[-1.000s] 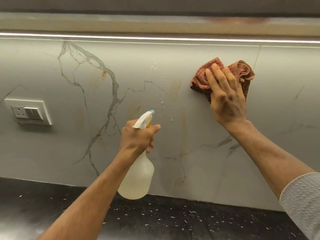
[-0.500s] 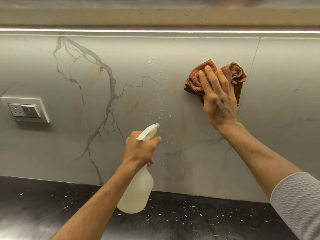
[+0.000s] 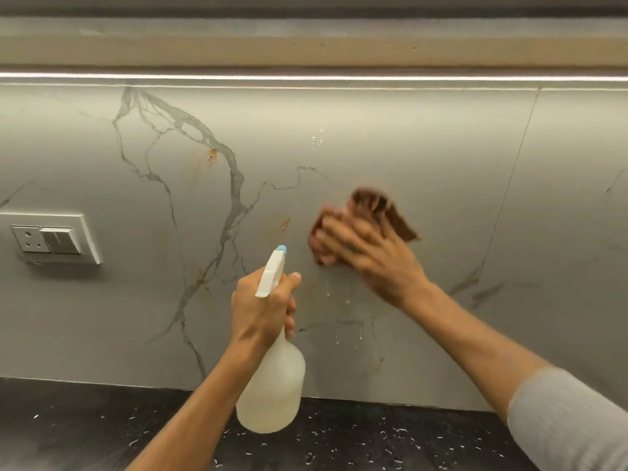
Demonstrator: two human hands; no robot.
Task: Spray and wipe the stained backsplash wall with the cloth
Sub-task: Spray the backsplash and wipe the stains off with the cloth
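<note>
Head view: our right hand [image 3: 370,263], fingers spread flat, presses the soft, light rust-brown checked cloth [image 3: 377,215] on the grey marble-veined backsplash wall [image 3: 424,147], approx 3 o'clock of the translucent white plastic spray bottle [image 3: 272,382]. Our left hand [image 3: 261,307] grips its neck; prob. light, slippery if wet. No readable labels.

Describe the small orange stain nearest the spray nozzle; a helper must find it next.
Start at the grey marble backsplash. Find the spray bottle in the left hand. Just above its blue nozzle sits the orange stain, left of the cloth; the other sits higher left.
</note>
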